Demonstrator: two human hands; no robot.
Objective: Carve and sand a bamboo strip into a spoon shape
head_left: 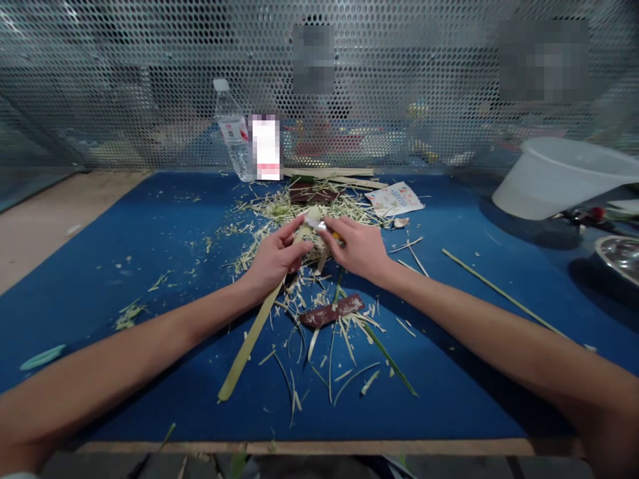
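A long, flat, pale green bamboo strip (252, 339) runs from my left hand (278, 256) down toward the near side of the blue mat. The fingers of that hand are closed round its upper part. My right hand (358, 247) grips a small silver-and-yellow tool (322, 227), perhaps a knife, mostly hidden by the fingers. The tool meets the strip's far end, where both hands come close together. Under and beyond them spreads a pile of thin pale shavings (269, 211). Nearer to me, a dark reddish-brown strip (332, 311) lies among loose slivers.
At the back stand a plastic water bottle (232, 133) and a lit phone (267, 150), before a perforated metal screen (190, 60). A printed packet (397, 199) lies right of the pile. Farther right are a white tub (544, 183), a metal bowl (622, 256) and a thin stick (499, 291).
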